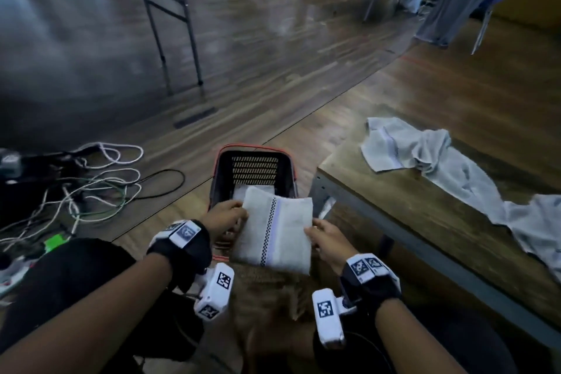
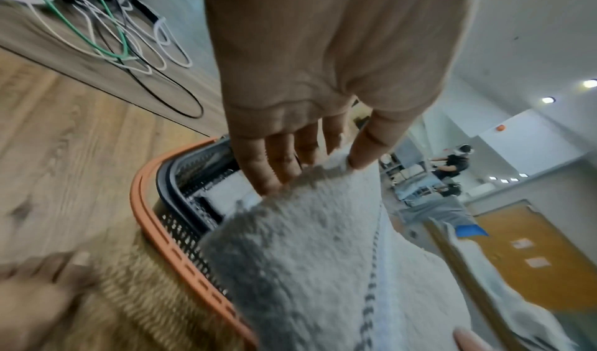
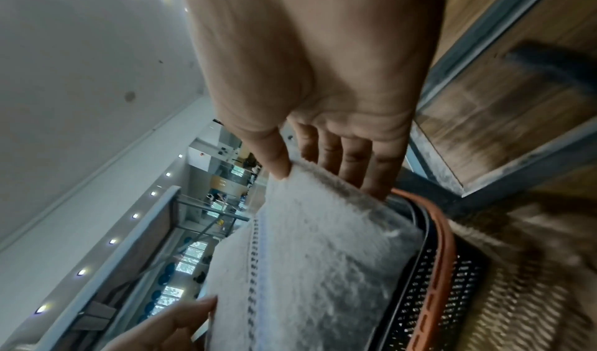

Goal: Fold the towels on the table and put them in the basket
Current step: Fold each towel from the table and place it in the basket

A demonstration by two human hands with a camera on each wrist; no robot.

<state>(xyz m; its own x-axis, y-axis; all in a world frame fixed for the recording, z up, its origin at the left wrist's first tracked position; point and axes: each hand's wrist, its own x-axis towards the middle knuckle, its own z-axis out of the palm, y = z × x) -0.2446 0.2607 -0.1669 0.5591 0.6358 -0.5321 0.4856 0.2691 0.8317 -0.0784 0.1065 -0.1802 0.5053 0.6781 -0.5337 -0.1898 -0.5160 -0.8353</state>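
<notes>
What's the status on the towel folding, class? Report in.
Left hand and right hand pinch folded towel above basket. One towel already inside. Unfolded towels wait on table. Path clear.

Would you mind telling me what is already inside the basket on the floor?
Inside the basket lies one pale folded towel on the bottom. The folded towel held by the left hand and right hand covers the basket's near half, so anything there is hidden.

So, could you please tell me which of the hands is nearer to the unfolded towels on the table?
Right. The right hand grips the folded towel on the side facing the unfolded towels; the left hand grips its far side.
</notes>
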